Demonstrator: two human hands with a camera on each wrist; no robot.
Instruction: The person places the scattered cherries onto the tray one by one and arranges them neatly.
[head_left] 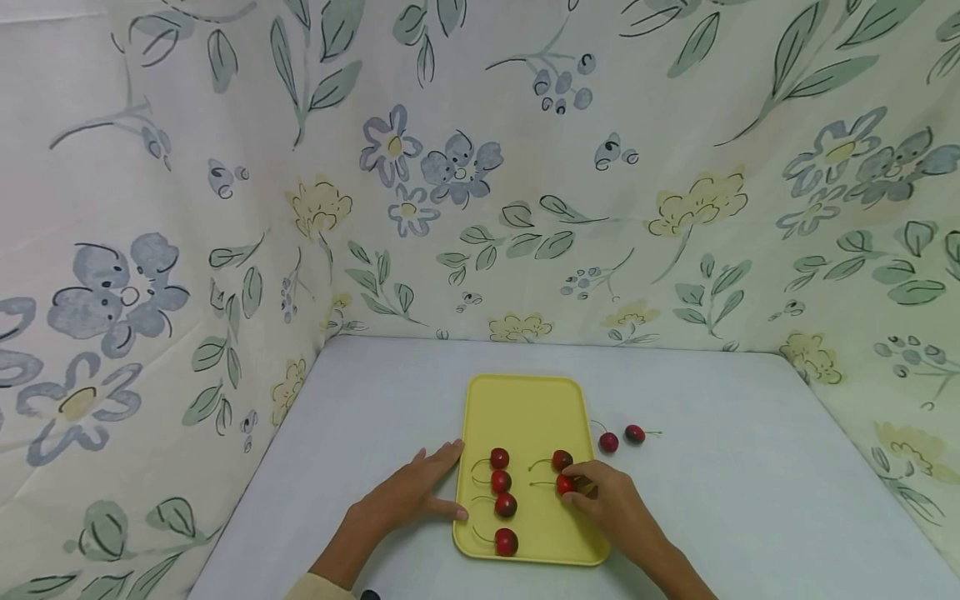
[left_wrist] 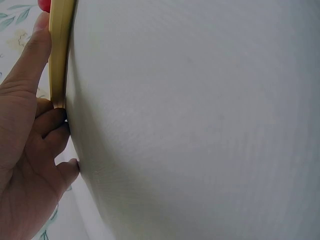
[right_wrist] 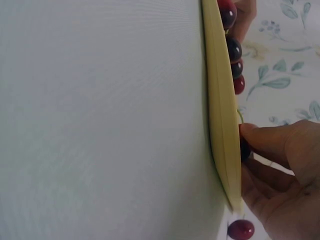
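A yellow tray (head_left: 525, 417) lies on the table with several dark red cherries on it. In the head view, its left column runs from a top cherry (head_left: 499, 458) to a bottom cherry (head_left: 506, 542), stems pointing left. My left hand (head_left: 408, 492) rests against the tray's left edge, fingers spread, with the thumb (left_wrist: 31, 57) at the rim. On the tray's right half, my right hand (head_left: 611, 504) pinches a cherry (head_left: 565, 485) between thumb and fingers. Just above that one sits another cherry (head_left: 562, 460), close to the fingertips.
Two loose cherries lie right of the tray on the white table (head_left: 720, 467): a nearer cherry (head_left: 608, 442) and a farther cherry (head_left: 635, 434). A flower-printed cloth (head_left: 525, 275) stands behind the table and along both sides.
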